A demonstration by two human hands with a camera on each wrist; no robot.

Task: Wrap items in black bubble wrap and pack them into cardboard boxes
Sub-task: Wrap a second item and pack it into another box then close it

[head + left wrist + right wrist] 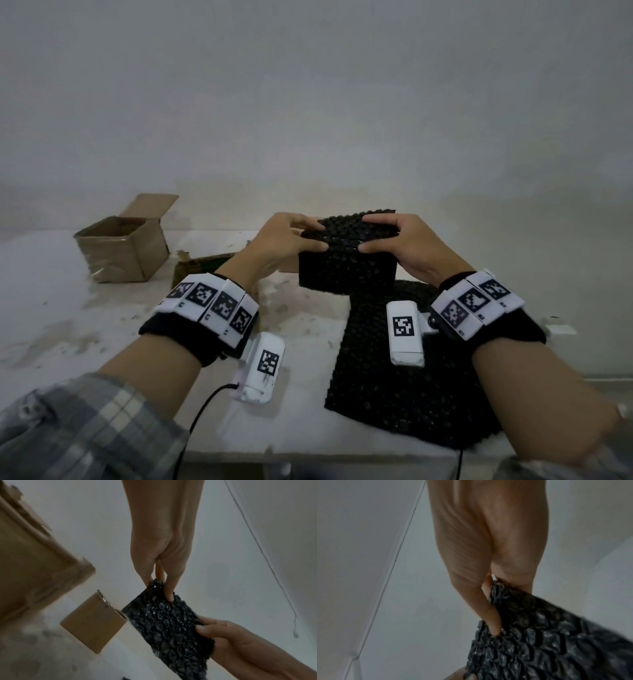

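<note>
Grey, bare wall fills the background, and below it a white, scuffed table (102,325) carries everything. Both my hands are raised over its middle, holding one block-shaped bundle (346,260) of black bubble wrap between them, its long axis running left to right. My left hand (284,240) pinches the left end, thumb in front and fingers curled over the top; my right hand (400,243) does the same at the right end, so neither is nearer than the other. What the bundle holds is hidden.

From the bundle a tail of the same black sheet (394,377) hangs down toward me and spreads flat on the table. It is soft, knobbly and faintly glossy, its bubbles catching the light in the wrist views.

An open cardboard box (120,250), flaps up and sides taped, stands well off to my left, so I judge the left hand has the shorter reach. A second, flatter piece of cardboard (202,267) lies between box and bundle.
</note>
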